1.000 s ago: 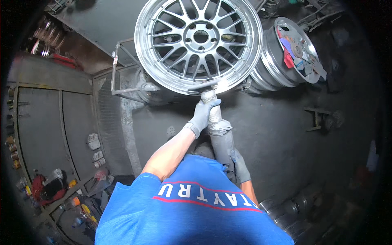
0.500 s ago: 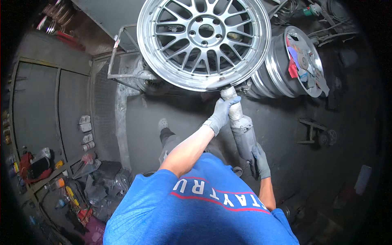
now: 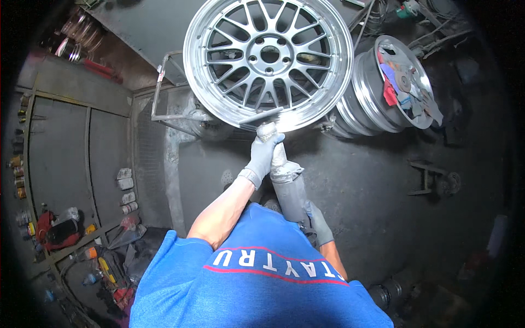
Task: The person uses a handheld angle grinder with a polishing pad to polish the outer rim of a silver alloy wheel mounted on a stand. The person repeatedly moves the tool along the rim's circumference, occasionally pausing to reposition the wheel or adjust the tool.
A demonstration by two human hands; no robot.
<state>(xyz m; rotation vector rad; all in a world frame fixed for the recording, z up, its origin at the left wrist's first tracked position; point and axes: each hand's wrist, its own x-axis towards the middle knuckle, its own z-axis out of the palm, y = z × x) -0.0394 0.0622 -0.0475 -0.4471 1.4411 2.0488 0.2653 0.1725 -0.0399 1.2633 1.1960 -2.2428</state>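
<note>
A silver multi-spoke car wheel (image 3: 269, 39) with a shiny lip faces me at the top of the view. I hold a large grey angle grinder (image 3: 290, 197), its thin disc (image 3: 261, 116) lying at the wheel's lower lip. My left hand (image 3: 264, 155), in a grey glove, is wrapped round the grinder's whitish, dust-coated front part, just below the disc. Lower down, my gloved right hand (image 3: 318, 223) grips the rear of the grinder body from the right side; some of its fingers are hidden behind the tool.
A metal frame (image 3: 158, 93) stands left of the wheel. To the right, more rims (image 3: 372, 90) lie on their side, with cloths and discs (image 3: 403, 82) on the end one. A small stand (image 3: 432, 177) sits on the dark floor. Bags and tools crowd the lower left.
The grinder and both hands have shifted left along the wheel's lower lip. Its disc, edge-on and hard to see before, now shows as a thin tilted ellipse.
</note>
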